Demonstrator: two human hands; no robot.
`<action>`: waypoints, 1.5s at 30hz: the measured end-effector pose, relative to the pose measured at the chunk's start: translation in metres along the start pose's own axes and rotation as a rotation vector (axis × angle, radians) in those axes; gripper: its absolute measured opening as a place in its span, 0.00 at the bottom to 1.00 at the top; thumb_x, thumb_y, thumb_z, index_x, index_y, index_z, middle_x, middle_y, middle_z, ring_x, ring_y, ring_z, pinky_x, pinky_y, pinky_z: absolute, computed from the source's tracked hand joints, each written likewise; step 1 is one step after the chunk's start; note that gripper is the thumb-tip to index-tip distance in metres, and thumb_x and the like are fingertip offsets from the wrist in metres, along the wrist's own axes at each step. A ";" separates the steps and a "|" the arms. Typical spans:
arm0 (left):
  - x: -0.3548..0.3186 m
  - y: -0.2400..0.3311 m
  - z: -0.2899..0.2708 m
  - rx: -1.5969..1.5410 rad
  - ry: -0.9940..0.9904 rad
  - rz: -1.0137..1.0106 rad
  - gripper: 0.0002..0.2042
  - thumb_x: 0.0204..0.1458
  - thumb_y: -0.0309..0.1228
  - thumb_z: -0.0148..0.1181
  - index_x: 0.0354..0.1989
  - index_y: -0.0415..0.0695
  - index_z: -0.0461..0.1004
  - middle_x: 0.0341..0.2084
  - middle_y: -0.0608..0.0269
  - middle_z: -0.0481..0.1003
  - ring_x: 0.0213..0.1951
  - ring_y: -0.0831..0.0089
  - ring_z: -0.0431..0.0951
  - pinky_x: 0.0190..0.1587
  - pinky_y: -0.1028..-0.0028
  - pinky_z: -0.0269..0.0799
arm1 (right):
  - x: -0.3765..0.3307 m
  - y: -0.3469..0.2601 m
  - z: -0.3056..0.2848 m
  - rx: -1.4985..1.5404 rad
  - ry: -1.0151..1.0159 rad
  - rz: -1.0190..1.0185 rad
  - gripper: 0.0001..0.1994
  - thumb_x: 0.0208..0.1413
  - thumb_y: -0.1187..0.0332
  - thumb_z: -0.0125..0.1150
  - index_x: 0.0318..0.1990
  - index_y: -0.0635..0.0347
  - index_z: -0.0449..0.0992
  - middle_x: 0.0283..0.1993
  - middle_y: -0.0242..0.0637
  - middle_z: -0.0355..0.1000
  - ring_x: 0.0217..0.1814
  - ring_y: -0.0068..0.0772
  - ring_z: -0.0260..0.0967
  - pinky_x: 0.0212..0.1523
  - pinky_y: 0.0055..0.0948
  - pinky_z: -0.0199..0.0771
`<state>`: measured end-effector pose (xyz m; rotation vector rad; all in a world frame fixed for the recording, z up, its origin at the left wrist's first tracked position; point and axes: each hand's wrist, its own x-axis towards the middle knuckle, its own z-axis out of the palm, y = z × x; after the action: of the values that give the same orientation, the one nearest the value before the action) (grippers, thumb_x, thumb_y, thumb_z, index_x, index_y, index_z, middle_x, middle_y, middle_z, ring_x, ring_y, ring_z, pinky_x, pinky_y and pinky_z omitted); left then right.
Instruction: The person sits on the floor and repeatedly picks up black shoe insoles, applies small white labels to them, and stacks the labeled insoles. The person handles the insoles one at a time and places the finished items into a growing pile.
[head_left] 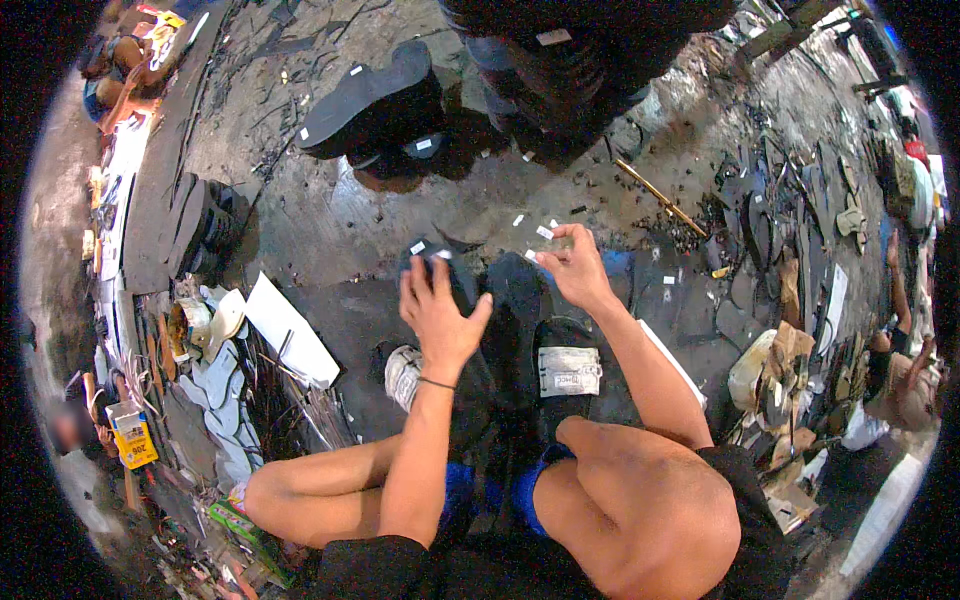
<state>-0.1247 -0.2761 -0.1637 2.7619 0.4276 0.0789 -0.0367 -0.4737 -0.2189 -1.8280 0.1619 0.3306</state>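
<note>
Mid-frame: right hand (580, 268) curled, white tag (531, 256) at thumb tip, cannot tell if pinched; leftward, dark piece (431, 246) nearer left hand (442, 318), fingers spread.

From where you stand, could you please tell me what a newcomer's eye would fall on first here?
Probably the middle, where the left hand is spread open and the right hand has small white labels at its fingertips. Next, perhaps the big black sole above the left hand in the picture, then the white sheet to that hand's left.
</note>
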 end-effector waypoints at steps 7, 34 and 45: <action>-0.026 0.031 0.051 -0.249 -0.174 0.199 0.46 0.45 0.49 0.73 0.71 0.42 0.59 0.71 0.42 0.53 0.71 0.40 0.50 0.70 0.45 0.47 | -0.002 -0.007 0.023 -0.287 -0.212 -0.234 0.22 0.52 0.81 0.65 0.54 0.64 0.64 0.56 0.52 0.58 0.44 0.52 0.74 0.46 0.41 0.78; 0.017 -0.013 -0.015 -0.091 0.024 0.068 0.33 0.45 0.43 0.67 0.63 0.50 0.72 0.68 0.45 0.59 0.66 0.39 0.57 0.69 0.46 0.51 | 0.006 0.021 0.002 -0.234 -0.109 -0.027 0.14 0.61 0.59 0.65 0.38 0.64 0.80 0.37 0.49 0.81 0.40 0.48 0.80 0.44 0.41 0.77; -0.030 0.027 0.031 -0.125 -0.406 0.130 0.44 0.43 0.40 0.74 0.68 0.35 0.59 0.65 0.38 0.60 0.66 0.41 0.59 0.68 0.52 0.58 | -0.003 0.015 0.032 -0.567 -0.324 -0.053 0.15 0.59 0.58 0.64 0.40 0.62 0.79 0.42 0.54 0.76 0.47 0.62 0.74 0.49 0.52 0.74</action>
<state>-0.1424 -0.3190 -0.1834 2.5880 0.1296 -0.4029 -0.0484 -0.4469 -0.2393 -2.2956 -0.2297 0.6808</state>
